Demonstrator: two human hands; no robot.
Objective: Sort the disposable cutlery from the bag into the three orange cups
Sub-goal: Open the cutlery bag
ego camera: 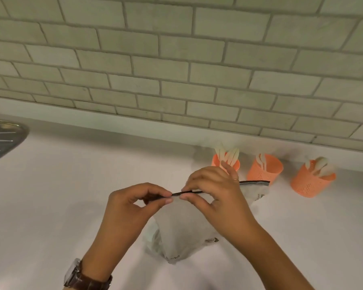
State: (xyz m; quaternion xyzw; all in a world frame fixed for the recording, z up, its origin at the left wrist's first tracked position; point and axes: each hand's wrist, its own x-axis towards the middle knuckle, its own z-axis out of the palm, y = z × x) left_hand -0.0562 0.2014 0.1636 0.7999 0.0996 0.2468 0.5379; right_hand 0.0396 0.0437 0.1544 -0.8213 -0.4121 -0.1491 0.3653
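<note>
Bag: the grey bag (182, 227) sags flat, its lower end on the bench (71, 195); no cutlery shows inside.
Hands: the left hand (130, 208) and right hand (212, 191) each pinch the bag's dark zip strip (187, 193), fingertips almost meeting.
Cups: the left cup (215, 161), middle cup (264, 171) and right cup (310, 184) by the wall each hold pale cutlery.
Progress: sorting looks done; probably only closing the bag remains.

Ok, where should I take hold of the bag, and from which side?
Pinch the bag by its dark zip strip along the top, from above, as the left hand and right hand do. It is the straight, raised part; the film below is limp.
</note>
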